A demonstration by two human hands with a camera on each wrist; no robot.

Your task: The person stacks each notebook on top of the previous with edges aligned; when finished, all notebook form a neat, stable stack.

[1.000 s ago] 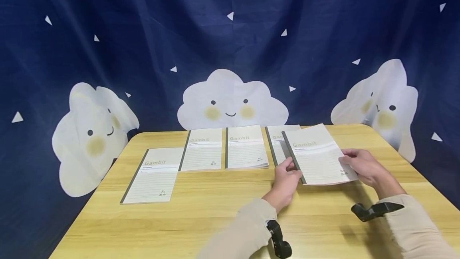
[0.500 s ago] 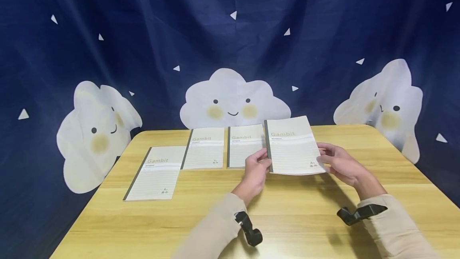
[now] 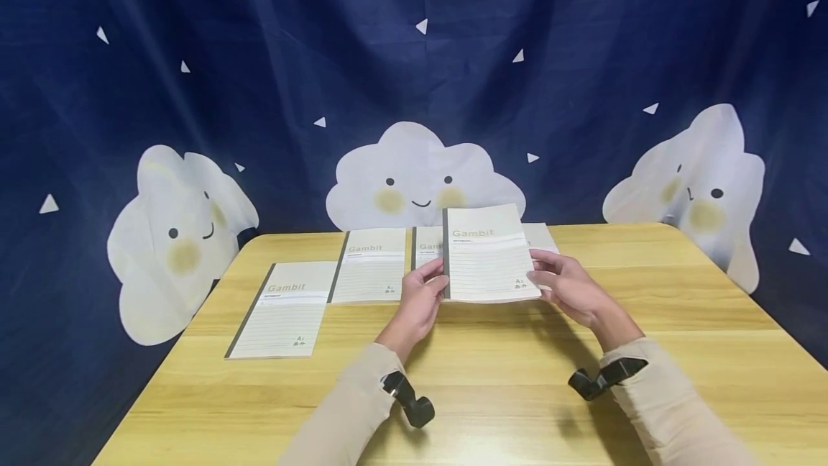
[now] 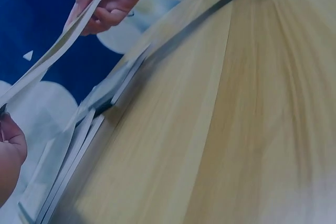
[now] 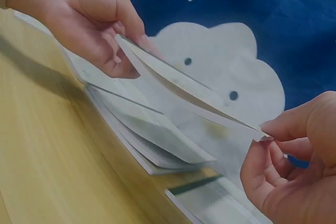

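Both hands hold one notebook (image 3: 488, 261) with a cream cover, dark spine strip and "Gambit" lettering, lifted above the table. At its spine edge, my left hand (image 3: 419, 300) pinches the lower left side. My right hand (image 3: 572, 290) grips the right edge near the lower corner, thumb on top, as the right wrist view shows the notebook (image 5: 184, 95) between the two hands. Behind it lies a matching notebook (image 3: 427, 239), partly covered, and another notebook (image 3: 540, 237) shows just a strip to the right.
To the left, another notebook (image 3: 369, 268) lies in the back row. A further notebook (image 3: 281, 311) sits nearer the front left. All rest on a wooden table (image 3: 491, 408), with a dark blue cloud-print curtain (image 3: 323, 34) behind its far edge.
Both hands have carried the held notebook leftward and slightly up. It has moved from over the rightmost back notebook to in front of the one beside it. The other notebooks stay put.
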